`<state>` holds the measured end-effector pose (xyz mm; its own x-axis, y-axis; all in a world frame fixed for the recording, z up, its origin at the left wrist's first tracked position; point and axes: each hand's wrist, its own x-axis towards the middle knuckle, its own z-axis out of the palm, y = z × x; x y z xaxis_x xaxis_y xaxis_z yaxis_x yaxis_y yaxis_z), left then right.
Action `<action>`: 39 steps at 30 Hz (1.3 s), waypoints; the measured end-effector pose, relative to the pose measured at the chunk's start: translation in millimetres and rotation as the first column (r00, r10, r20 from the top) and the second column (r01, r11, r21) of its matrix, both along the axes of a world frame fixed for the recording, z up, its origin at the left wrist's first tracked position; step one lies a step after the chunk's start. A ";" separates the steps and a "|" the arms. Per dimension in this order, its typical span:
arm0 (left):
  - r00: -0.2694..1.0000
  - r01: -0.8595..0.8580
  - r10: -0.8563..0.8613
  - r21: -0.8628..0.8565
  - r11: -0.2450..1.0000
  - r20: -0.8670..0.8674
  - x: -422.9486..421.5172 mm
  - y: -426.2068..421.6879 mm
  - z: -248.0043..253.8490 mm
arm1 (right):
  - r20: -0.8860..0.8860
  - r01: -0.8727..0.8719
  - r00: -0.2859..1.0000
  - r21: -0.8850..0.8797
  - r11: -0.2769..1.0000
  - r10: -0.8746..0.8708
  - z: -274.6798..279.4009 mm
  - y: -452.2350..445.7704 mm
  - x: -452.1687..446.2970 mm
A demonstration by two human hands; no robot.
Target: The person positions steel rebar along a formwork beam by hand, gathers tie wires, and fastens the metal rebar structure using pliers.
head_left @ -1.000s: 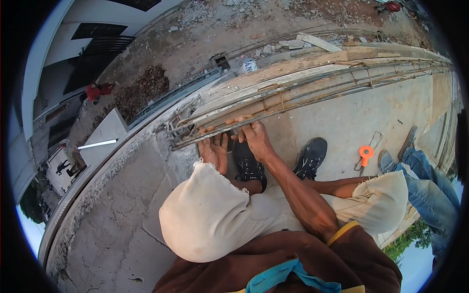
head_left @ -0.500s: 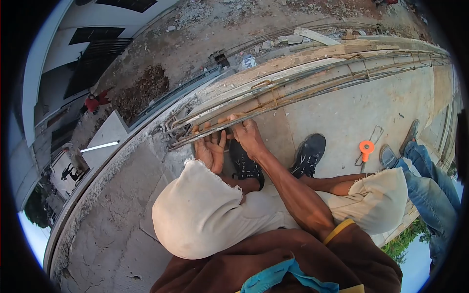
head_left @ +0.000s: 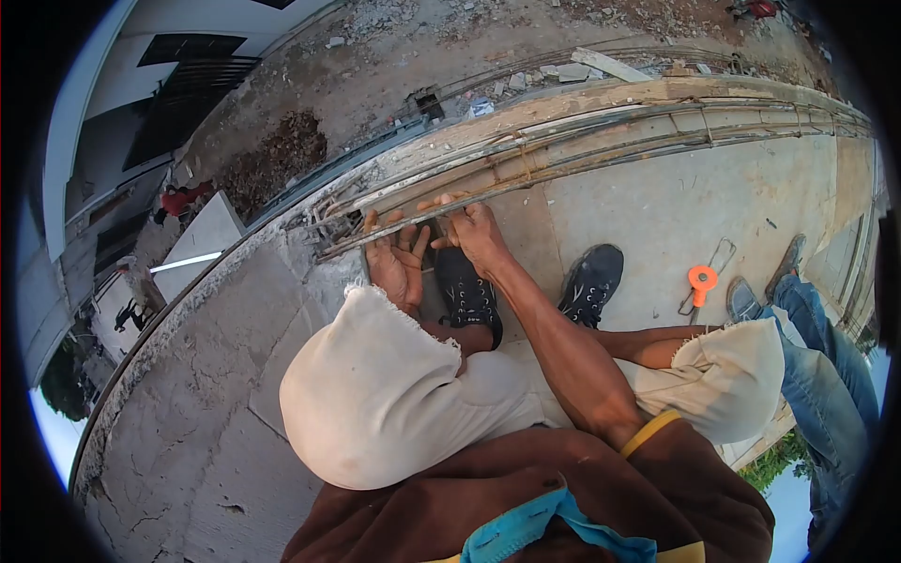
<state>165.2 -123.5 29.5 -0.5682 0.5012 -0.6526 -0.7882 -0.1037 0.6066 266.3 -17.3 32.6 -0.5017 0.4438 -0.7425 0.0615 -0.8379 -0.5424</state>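
A bundle of long steel rebars (head_left: 601, 150), tied with thin wire, runs along the slab's edge. My right hand (head_left: 476, 236) is closed around the near rebar (head_left: 413, 221), its fingers curling over the bar. To its left my left hand (head_left: 394, 265) is palm up under the same rebar near its end, fingers spread and partly behind the bar. Whether the left fingers press on the bar I cannot tell. The bar ends meet a rough concrete corner (head_left: 324, 225) with bent steel sticking out.
On the slab (head_left: 648, 216) lie an orange round-headed tool (head_left: 702, 279) and a bent wire loop (head_left: 721, 253). Another person's jeans-clad legs (head_left: 826, 366) are at the right. Beyond the edge the ground drops to a lower level with rubble (head_left: 282, 150) and a person in red (head_left: 185, 197).
The view has shifted slightly. My left hand's fingers have spread wider and the hand sits a little farther from my right hand, which keeps its grip on the rebar.
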 end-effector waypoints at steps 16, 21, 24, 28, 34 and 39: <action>0.998 0.046 -0.050 -0.106 0.993 -0.035 -0.2 6.9 0.0 | 0.107 -0.256 0.955 -0.183 0.949 0.278 14.3 38.4 10.0; 0.999 0.018 -0.022 -0.140 0.990 -0.034 -2.9 3.0 -8.0 | 0.016 -0.713 0.675 0.269 0.647 0.738 118.4 96.4 -11.7; 1.000 -0.017 0.019 -0.143 0.990 0.012 -2.2 4.8 -4.8 | 0.085 -0.493 0.825 0.591 0.638 0.559 123.5 119.4 -74.1; 0.994 -0.056 0.065 -0.109 0.992 0.086 -0.8 12.0 1.5 | 0.373 -0.683 0.708 0.578 0.447 0.600 18.1 134.1 -147.9; 0.982 -0.119 0.130 -0.091 0.989 0.139 -1.2 17.2 10.8 | 0.351 -0.888 0.434 0.321 0.328 0.830 -35.2 81.2 -177.2; 0.981 -0.087 0.101 -0.092 0.992 0.167 -6.0 15.9 9.7 | 0.275 -0.945 0.322 0.038 0.324 0.906 -34.9 81.1 -193.6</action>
